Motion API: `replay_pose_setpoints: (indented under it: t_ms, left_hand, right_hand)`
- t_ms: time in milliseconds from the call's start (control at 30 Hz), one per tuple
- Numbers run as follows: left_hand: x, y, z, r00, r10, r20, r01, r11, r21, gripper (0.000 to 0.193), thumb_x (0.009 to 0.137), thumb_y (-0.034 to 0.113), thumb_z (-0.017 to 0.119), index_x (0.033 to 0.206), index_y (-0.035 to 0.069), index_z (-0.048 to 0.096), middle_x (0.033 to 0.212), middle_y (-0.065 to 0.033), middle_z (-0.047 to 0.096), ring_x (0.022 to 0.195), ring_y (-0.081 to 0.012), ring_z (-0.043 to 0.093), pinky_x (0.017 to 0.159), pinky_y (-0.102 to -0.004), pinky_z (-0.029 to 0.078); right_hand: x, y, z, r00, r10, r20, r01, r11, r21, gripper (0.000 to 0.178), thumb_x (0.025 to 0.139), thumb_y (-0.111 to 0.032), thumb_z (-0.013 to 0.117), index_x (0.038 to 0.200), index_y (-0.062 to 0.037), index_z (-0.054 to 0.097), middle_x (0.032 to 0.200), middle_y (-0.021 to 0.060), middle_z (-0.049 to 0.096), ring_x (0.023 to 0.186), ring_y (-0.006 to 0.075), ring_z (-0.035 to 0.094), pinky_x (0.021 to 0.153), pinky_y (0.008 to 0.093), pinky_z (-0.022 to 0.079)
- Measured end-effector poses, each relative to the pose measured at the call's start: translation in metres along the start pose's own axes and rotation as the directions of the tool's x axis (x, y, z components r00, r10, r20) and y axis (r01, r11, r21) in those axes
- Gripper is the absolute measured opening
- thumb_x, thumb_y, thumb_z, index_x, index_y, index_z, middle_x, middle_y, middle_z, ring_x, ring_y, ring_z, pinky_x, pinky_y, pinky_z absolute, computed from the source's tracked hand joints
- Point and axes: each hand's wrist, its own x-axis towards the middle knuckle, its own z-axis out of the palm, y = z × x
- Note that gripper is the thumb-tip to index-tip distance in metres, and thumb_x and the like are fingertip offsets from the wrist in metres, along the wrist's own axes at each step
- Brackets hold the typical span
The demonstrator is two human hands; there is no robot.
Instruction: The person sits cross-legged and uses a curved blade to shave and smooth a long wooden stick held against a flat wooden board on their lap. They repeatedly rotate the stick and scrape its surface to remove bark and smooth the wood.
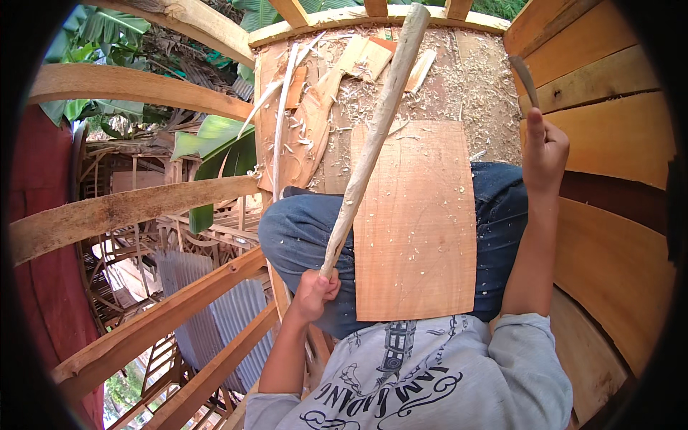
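Observation:
My left hand (315, 295) is closed round the lower end of a long, pale, peeled wooden stick (373, 147). The stick slants up and away to the right, its far end near the top of the view. At the right, my right hand (545, 152) is raised and closed on a knife (525, 80) with a curved blade that points up and to the left, apart from the stick. Its handle is hidden in my fist. A flat rectangular wooden board (414, 229) lies across my lap beneath the stick, with a few small chips on it.
Wood shavings (487, 79) cover the plank floor ahead. Offcut pieces of wood (315, 115) and thin pale strips (285, 122) lie at the far left. A wooden rail fence (143, 208) runs along my left. A plank wall (609, 136) stands close on my right.

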Motion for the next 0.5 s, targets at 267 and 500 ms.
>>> replay_pose_setpoints:
  t_ms: [267, 500]
  left_hand:
    - [0.004, 0.004, 0.02, 0.986, 0.135, -0.101, -0.104, 0.957, 0.27, 0.055, 0.092, 0.053, 0.039, 0.064, 0.006, 0.035, 0.053, 0.0013, 0.03, 0.046, -0.0082, 0.03, 0.042, -0.0239, 0.021]
    - [0.001, -0.002, 0.018, 0.977, 0.204, -0.068, -0.181, 0.95, 0.253, 0.053, 0.095, 0.049, 0.037, 0.065, 0.005, 0.035, 0.053, 0.0008, 0.031, 0.046, -0.0087, 0.031, 0.042, -0.0246, 0.022]
  right_hand:
    - [-0.052, -0.046, 0.061, 0.932, -0.261, 0.251, 0.338, 0.874, -0.349, 0.066, 0.068, -0.068, 0.063, 0.049, -0.0056, 0.051, 0.041, 0.0075, 0.045, 0.038, 0.0241, 0.049, 0.04, 0.0328, 0.039]
    - [0.012, 0.001, 0.017, 0.994, 0.017, -0.105, -0.054, 0.931, -0.361, 0.07, 0.077, -0.064, 0.059, 0.051, 0.0005, 0.049, 0.041, 0.0104, 0.04, 0.038, 0.022, 0.046, 0.041, 0.0358, 0.035]
